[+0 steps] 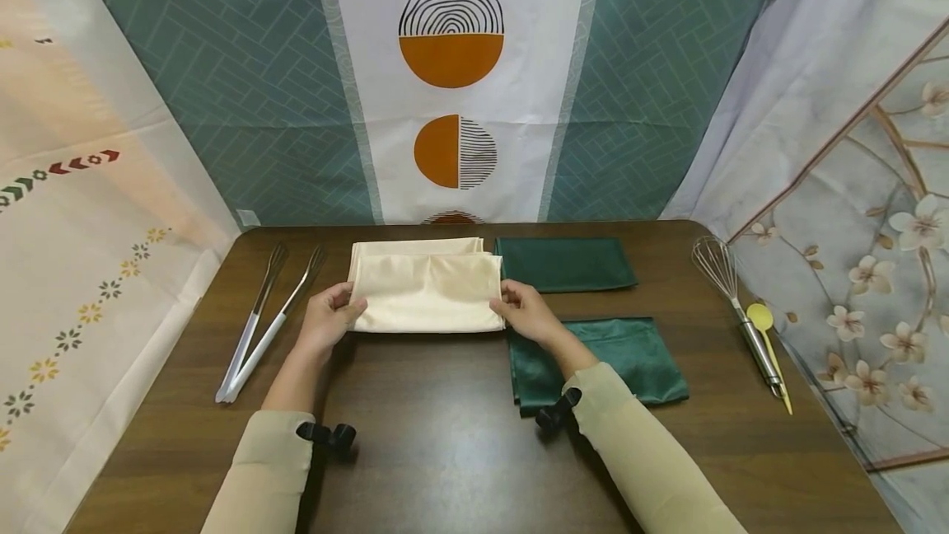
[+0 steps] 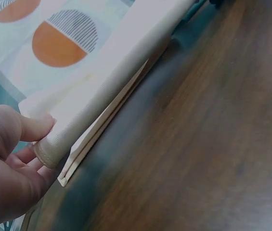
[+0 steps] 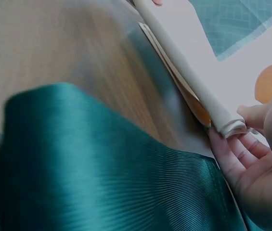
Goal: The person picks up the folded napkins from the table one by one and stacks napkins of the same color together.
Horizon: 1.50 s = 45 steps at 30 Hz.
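A folded cream satin cloth (image 1: pixel 426 295) is stretched between both hands. My left hand (image 1: pixel 329 320) pinches its left end, thumb on top and fingers beneath, as the left wrist view also shows. At the opposite end my right hand (image 1: pixel 528 311) grips it the same way, with its thumb (image 3: pixel 253 114) over the edge. Below the held cloth lies more folded cream cloth (image 2: pixel 80 156), slightly apart from it in the wrist views. Its back edge (image 1: pixel 415 247) shows behind the held one in the head view. Whether the two are joined I cannot tell.
Right of the cream cloth lie two folded green cloths, one at the back (image 1: pixel 563 264) and one nearer (image 1: pixel 623 361), under my right forearm. Tongs (image 1: pixel 259 336) rest at the left. A whisk (image 1: pixel 745 320) and a yellow spoon (image 1: pixel 762 320) lie at the right edge.
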### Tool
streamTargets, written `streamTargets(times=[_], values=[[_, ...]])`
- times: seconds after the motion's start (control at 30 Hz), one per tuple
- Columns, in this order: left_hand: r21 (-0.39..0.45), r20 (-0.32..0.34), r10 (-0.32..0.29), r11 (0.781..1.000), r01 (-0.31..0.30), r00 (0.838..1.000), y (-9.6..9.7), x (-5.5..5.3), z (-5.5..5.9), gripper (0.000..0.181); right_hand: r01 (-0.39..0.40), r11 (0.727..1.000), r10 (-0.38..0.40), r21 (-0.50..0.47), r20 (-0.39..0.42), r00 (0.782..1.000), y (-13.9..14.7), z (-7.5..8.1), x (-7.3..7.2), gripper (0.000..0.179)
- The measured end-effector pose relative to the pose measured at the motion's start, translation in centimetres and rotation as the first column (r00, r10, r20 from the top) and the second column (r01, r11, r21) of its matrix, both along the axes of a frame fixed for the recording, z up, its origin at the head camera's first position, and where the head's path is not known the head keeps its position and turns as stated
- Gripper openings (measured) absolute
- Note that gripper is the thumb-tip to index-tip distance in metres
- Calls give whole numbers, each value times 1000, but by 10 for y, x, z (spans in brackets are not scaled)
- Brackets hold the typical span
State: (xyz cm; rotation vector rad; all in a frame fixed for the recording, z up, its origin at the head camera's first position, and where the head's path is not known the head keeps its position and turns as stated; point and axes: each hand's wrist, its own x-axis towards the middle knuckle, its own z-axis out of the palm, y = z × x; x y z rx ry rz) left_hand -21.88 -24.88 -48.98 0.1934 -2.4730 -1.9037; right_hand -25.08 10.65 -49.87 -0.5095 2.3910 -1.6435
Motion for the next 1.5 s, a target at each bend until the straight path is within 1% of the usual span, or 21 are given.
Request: streamTargets(times=[0.13, 0.3, 0.5, 0.7, 0.9, 1.13, 1.23, 1.33, 1.5], values=[[-1, -6, 4, 1000, -4, 1000, -2, -10, 2, 44, 6, 1000, -6, 18, -1, 1000, -1, 0, -8, 24], [-3, 20, 7, 1000, -7, 1000, -3, -19, 3, 48, 61, 997, -62, 42, 11, 998, -6, 1, -19, 27], [-21, 54, 17, 1000, -16, 998, -5, -29, 3, 53, 124, 990, -125, 68, 3, 992, -12, 2, -29, 36], [-31, 65, 30, 999, -28, 997, -8, -36, 2, 51, 139, 988, -141, 68, 23, 990, -19, 2, -37, 37], [-26, 49, 37, 999, -36, 998, -12, -44, 0, 49, 160, 983, -162, 85, 16, 987, -25, 2, -43, 39], [-10, 34, 71, 997, -70, 997, -14, -55, 1, 50, 192, 977, -190, 98, -22, 981, -34, 6, -51, 35], [-13, 27, 80, 997, -80, 996, -14, -59, 1, 49, 210, 972, -210, 104, -13, 978, -37, 8, -54, 35], [-5, 31, 102, 995, -102, 994, -13, -62, 1, 47, 220, 968, -220, 123, -11, 975, -40, 8, -57, 35], [1, 26, 128, 992, -128, 991, -11, -67, 0, 45, 236, 959, -235, 157, -29, 972, -44, 8, -63, 35]])
